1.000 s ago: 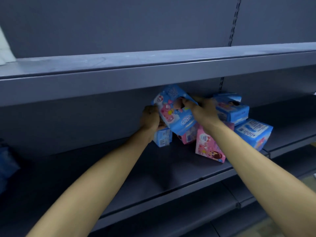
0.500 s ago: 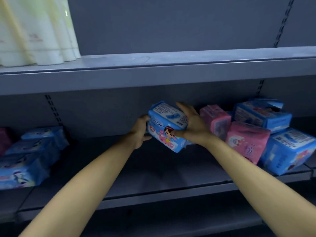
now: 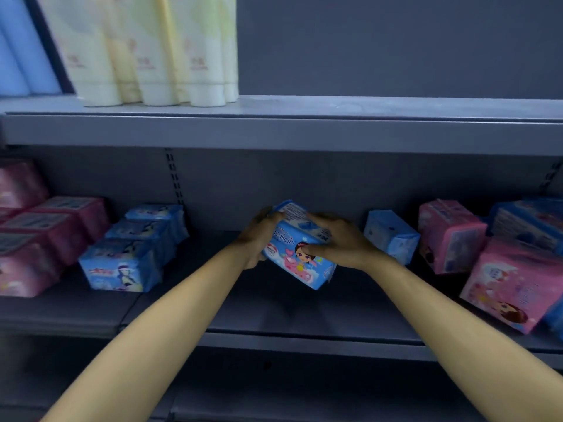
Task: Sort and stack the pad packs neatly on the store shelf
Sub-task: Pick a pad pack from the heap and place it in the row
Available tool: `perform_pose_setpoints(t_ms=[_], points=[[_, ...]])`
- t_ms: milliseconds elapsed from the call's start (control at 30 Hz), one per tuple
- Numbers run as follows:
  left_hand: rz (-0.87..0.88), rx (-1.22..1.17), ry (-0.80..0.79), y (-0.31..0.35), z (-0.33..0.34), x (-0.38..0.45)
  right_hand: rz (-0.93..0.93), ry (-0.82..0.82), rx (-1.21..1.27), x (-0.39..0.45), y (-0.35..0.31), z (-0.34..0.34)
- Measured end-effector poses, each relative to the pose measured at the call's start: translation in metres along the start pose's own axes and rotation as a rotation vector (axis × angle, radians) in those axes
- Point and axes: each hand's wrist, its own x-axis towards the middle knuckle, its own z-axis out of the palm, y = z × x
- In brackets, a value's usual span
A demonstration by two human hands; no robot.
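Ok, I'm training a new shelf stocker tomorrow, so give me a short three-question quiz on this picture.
1. True or false: both the left hand and the right hand grip the blue pack.
2. What stands on the upper shelf? A) pale tubes B) pink packs C) nothing
3. Fill in: the neat row of blue packs lies to the ____ of the held one.

Key: 1 true; 2 A, the pale tubes; 3 left.
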Motion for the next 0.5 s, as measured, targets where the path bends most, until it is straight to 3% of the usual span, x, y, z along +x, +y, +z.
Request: perform_pose_setpoints(t_ms=[133, 300, 500], points=[[0.058, -0.003, 0.085, 0.0, -0.046, -0.015, -0.045, -0.038, 0.001, 0.019, -0.038, 0.019], [0.3, 0.069, 0.159, 0.004, -0.108, -0.035, -0.116, -0.006, 0.186, 0.038, -0.091, 0.046], [0.412, 0.166, 0.147, -0.001, -0.193, -0.073, -0.164, -0.027, 0.336, 0.051, -0.15, 0.087]])
